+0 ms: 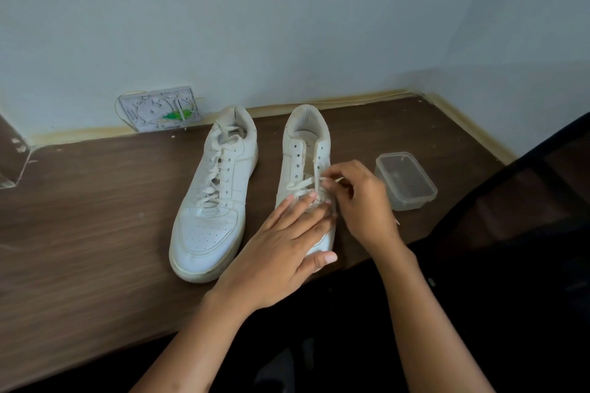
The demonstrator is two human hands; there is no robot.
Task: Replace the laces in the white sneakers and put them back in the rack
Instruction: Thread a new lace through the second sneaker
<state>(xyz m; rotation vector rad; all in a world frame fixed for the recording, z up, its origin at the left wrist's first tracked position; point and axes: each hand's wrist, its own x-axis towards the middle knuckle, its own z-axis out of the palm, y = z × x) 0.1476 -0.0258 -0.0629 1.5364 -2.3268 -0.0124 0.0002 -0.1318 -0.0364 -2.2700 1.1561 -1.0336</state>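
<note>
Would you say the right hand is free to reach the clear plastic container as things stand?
Probably yes: the container stands just beside the right hand with bare tabletop between, though that hand pinches the lace and must release it first.

Dim, cool, even light, soft shadows, wide-angle edge bending

We see two white sneakers side by side on the brown tabletop point(95, 201). The left sneaker point(214, 201) is fully laced. Our left hand point(281, 252) lies flat over the toe of the right sneaker point(303, 150), while our right hand point(360, 198) pinches its lace point(300, 183) in curled fingers point(329, 174). A clear plastic container point(405, 180) stands just beside.
</note>
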